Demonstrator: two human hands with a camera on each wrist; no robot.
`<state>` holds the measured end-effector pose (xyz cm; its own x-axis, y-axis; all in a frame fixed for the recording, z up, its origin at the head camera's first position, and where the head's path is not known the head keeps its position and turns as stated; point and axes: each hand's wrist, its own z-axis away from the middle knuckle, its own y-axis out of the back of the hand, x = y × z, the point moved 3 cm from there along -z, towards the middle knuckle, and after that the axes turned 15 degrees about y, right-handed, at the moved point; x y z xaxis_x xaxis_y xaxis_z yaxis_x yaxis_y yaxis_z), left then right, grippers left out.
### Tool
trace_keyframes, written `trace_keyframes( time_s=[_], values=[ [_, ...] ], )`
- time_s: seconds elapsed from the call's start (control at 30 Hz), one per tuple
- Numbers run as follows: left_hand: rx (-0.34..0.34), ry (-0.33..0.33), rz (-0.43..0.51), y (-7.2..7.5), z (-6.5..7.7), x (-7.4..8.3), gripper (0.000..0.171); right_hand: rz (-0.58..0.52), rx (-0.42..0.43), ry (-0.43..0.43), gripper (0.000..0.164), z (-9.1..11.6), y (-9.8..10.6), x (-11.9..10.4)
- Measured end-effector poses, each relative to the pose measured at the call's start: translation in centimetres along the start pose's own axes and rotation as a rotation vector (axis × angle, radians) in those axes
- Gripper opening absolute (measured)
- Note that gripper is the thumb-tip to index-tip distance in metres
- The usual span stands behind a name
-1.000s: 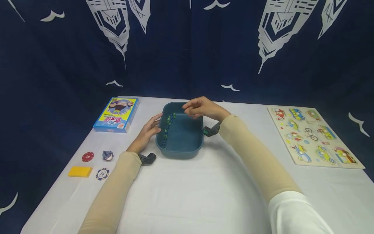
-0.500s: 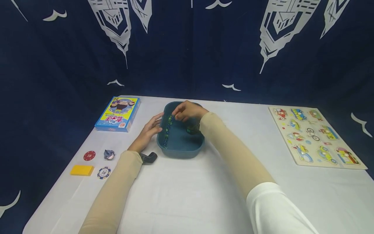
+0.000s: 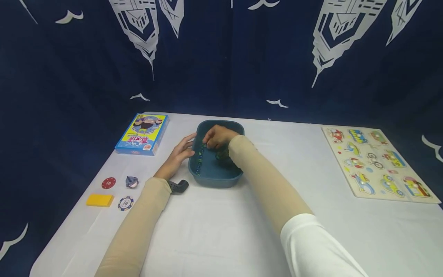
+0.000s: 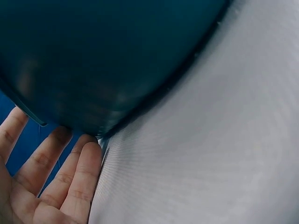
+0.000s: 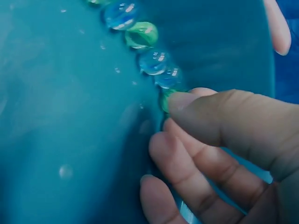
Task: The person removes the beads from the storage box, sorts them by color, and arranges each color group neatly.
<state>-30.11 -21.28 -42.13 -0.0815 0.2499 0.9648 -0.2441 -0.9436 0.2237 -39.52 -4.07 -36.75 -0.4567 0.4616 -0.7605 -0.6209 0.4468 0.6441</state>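
A blue-green plastic tub point(image 3: 216, 184) stands on the table, with a row of glass marbles point(image 3: 199, 159) along its left inner wall. My left hand point(image 3: 176, 158) rests against the outside of that wall; in the left wrist view its straight fingers point(image 4: 84, 170) touch the tub. Inside the tub, my right hand point(image 3: 219, 137) reaches to the far end of the row. Seen from the right wrist, its thumb and forefinger pinch a green marble point(image 5: 167, 100), mostly hidden behind the thumb. Blue marbles point(image 5: 154, 62) and another green marble point(image 5: 141, 35) lie beside it.
A blue and yellow card box point(image 3: 142, 134) lies at the far left. Nearer are a red chip point(image 3: 109, 182), a white and blue chip point(image 3: 125, 203), a shark figure point(image 3: 132, 182) and a yellow block point(image 3: 99, 200). A wooden puzzle board point(image 3: 380, 163) lies right.
My right hand has moved from above the tub's right rim left and down into it, to the far end of the marble row. The left hand has stayed at the tub's side.
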Motion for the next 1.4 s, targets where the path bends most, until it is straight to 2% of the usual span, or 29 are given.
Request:
trace_keyframes(
  time_s=[0.2,0.33,0.5,0.67,0.8,0.93,1.1,1.23,1.4],
  values=[
    [0.013,-0.015,0.014,-0.1,0.0,-0.1,0.065,0.146,0.000,0.018,0.016,-0.6,-0.5,-0.2],
    [0.019,-0.045,0.014,-0.1,-0.1,-0.1,0.065,0.188,-0.028,0.022,0.012,-0.6,-0.4,-0.2],
    [0.021,-0.054,-0.001,-0.3,0.1,0.3,0.065,0.159,-0.039,0.072,0.014,0.6,1.2,-1.3],
    [0.024,-0.038,-0.014,-0.4,0.0,0.4,0.065,0.068,0.003,0.200,0.018,2.6,3.5,-2.5],
    [0.022,-0.035,-0.013,-0.3,0.0,0.1,0.065,-0.036,0.071,0.299,0.021,4.5,5.1,-2.3],
    [0.024,-0.046,-0.005,-0.2,0.2,0.0,0.066,-0.134,0.180,0.335,0.026,6.7,6.4,-1.5],
    [0.029,-0.047,-0.011,-0.1,0.4,0.0,0.066,-0.226,0.388,0.294,0.029,9.5,7.6,1.0],
    [0.025,-0.048,-0.008,-0.2,0.4,0.0,0.066,-0.298,0.549,0.246,0.027,11.4,7.8,3.7],
    [0.019,-0.056,0.005,-0.5,0.2,0.0,0.065,-0.353,0.644,0.168,0.029,12.9,7.2,7.6]
  ],
)
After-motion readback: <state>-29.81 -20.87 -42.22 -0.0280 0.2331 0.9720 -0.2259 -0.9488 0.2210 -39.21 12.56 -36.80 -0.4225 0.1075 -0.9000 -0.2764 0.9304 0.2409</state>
